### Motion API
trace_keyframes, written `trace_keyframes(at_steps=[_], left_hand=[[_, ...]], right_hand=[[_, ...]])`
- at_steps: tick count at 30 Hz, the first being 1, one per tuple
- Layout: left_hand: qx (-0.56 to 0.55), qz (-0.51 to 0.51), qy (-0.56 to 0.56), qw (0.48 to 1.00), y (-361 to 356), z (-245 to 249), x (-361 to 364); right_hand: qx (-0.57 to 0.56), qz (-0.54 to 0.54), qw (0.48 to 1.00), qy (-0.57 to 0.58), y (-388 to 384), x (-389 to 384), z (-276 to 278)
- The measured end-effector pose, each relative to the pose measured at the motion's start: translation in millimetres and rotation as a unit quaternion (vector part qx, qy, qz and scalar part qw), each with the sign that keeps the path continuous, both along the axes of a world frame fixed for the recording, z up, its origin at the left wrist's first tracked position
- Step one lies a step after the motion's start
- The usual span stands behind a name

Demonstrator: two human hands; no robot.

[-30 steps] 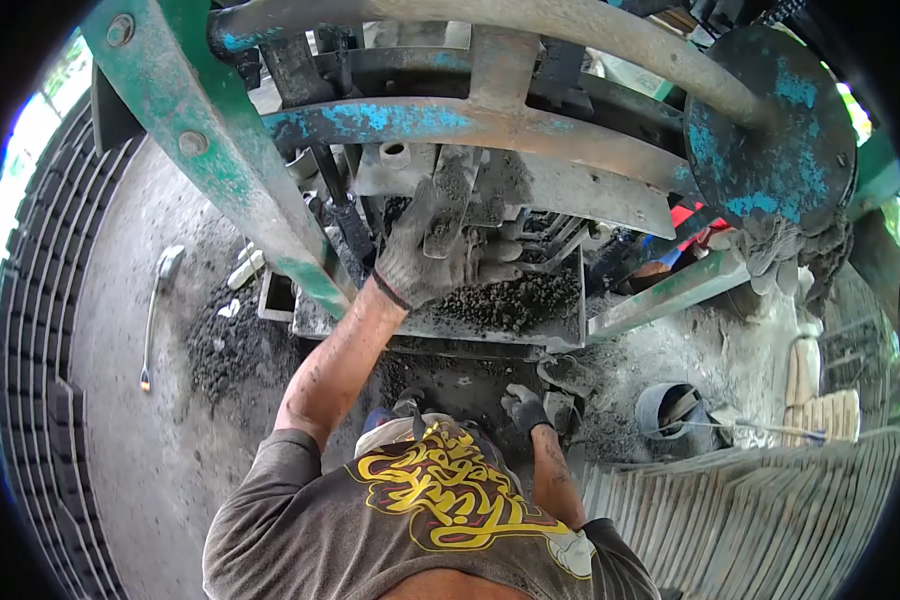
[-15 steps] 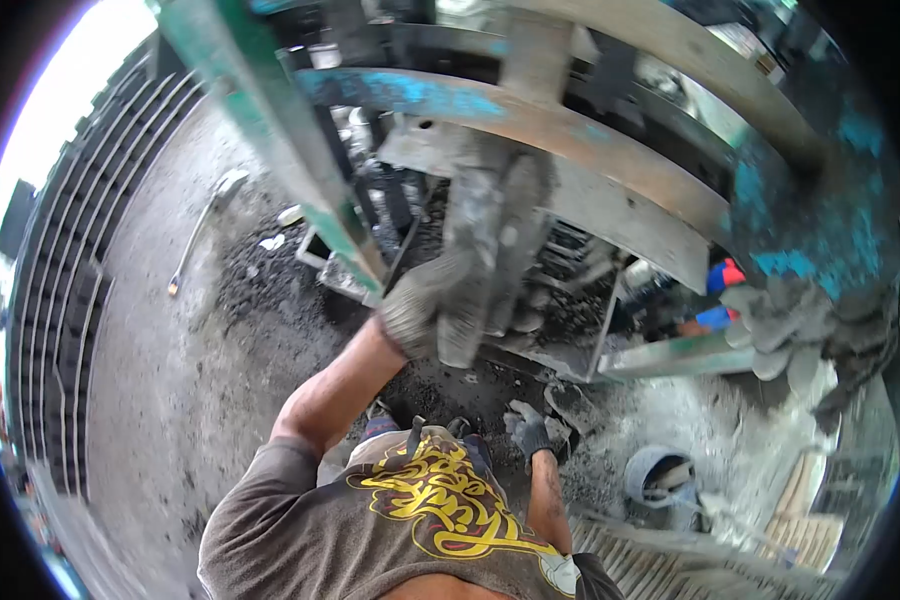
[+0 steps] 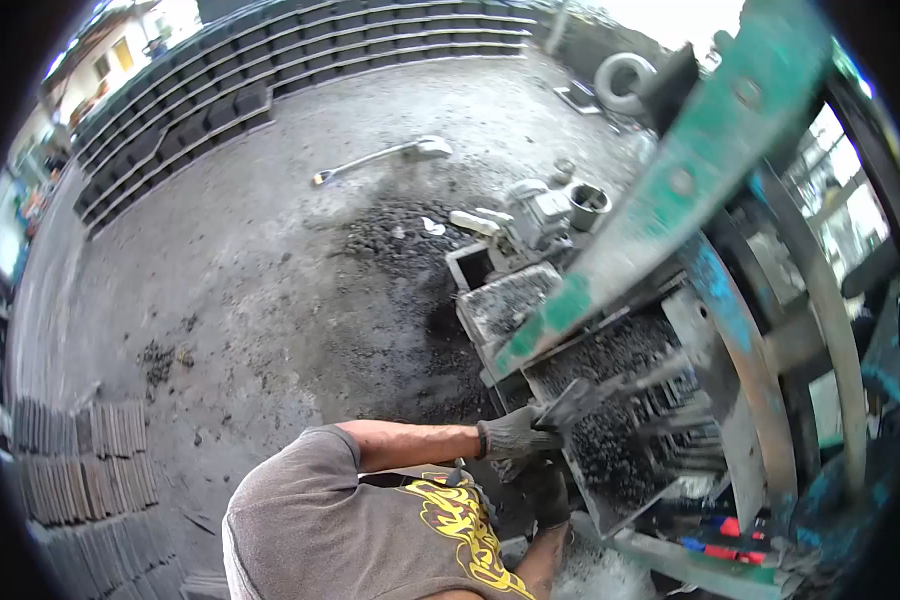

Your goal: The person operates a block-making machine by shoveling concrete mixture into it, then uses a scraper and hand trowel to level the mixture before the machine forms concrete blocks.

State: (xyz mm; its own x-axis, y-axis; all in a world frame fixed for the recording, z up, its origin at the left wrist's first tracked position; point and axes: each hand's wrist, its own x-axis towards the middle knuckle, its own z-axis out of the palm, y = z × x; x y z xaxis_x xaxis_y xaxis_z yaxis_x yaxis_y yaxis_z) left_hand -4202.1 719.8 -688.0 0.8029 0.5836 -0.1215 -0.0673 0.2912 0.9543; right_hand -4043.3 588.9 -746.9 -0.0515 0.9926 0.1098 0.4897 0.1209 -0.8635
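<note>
My left hand (image 3: 515, 432), in a grey work glove, is closed around the near end of a flat, dark trowel-like tool (image 3: 570, 400). The tool's blade reaches over the near edge of a metal box (image 3: 610, 520) filled with dark gritty mix (image 3: 610, 450). Just below it, my right hand (image 3: 545, 492), also gloved, is close to the box's near side. Its fingers are dark and partly hidden, so their grip does not show. Inside the box, several metal bars are blurred at the right.
A green-painted machine arm (image 3: 670, 190) slants over the box, with curved rusty bars (image 3: 750, 370) at right. A shovel (image 3: 380, 158) lies on the floor beyond a dark heap (image 3: 400, 240). Stacked boards (image 3: 90, 460) stand at left, racks of dark blocks (image 3: 300, 50) at the back.
The view has swung left, bringing more floor and racks into sight. My left hand has left the upright metal pieces and holds the flat tool low; my right hand has come close to it.
</note>
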Motion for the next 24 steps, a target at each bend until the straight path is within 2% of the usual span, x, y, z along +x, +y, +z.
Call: trace_keyframes(at_steps=[1, 2, 3, 5, 7, 9, 11, 12, 13, 14, 17, 18, 19, 21, 22, 23, 24], left_hand=[[0.069, 0.1, 0.002, 0.993, 5, -10, -15], [0.064, 0.173, 0.044, 0.982, 16, -1, -55], [0.064, 0.188, 0.041, 0.979, 21, -3, -74], [0.025, 0.247, 0.037, 0.968, 30, -6, -106], [-0.016, 0.275, 0.031, 0.961, 39, 2, -139], [-0.06, 0.329, -0.028, 0.942, 49, 9, -173], [-0.073, 0.361, -0.025, 0.93, 65, -7, -204], [-0.069, 0.362, -0.039, 0.929, 70, -17, -220], [-0.064, 0.362, -0.052, 0.929, 74, -26, -237], [-0.035, 0.338, -0.016, 0.94, 73, -12, -255], [-0.074, 0.35, 0.027, 0.934, 67, -25, -281], [-0.073, 0.317, 0.002, 0.946, 65, -20, -289], [-0.073, 0.318, 0.003, 0.945, 62, -13, -298], [-0.257, 0.179, -0.092, 0.945, 61, 0, -321], [-0.365, 0.128, -0.184, 0.904, 60, -11, -330], [-0.364, 0.128, -0.183, 0.904, 62, -12, -342], [-0.39, 0.114, -0.249, 0.879, 63, -15, -351]], right_hand=[[-0.046, 0.057, 0.985, 0.154, 21, -28, 14], [-0.105, 0.1, 0.936, 0.322, 40, -56, 28], [-0.169, 0.125, 0.865, 0.455, 61, -84, 42], [-0.33, 0.085, 0.872, 0.352, 93, -108, 7], [-0.351, 0.126, 0.861, 0.345, 114, -127, -11], [-0.371, 0.163, 0.849, 0.34, 130, -146, -5], [-0.347, 0.156, 0.887, 0.261, 147, -157, 7], [-0.348, 0.161, 0.887, 0.258, 156, -159, 10], [-0.3, 0.152, 0.915, 0.223, 164, -160, 12], [-0.251, 0.141, 0.939, 0.188, 171, -161, 15], [-0.222, 0.118, 0.954, 0.166, 191, -169, 26], [-0.194, 0.149, 0.965, 0.094, 198, -177, 47], [-0.195, 0.151, 0.965, 0.094, 203, -184, 53], [-0.318, 0.138, 0.914, 0.21, 213, -204, 63], [-0.317, 0.139, 0.914, 0.21, 220, -212, 71], [-0.294, 0.183, 0.927, 0.147, 229, -223, 85], [-0.27, 0.226, 0.932, 0.081, 239, -232, 92]])
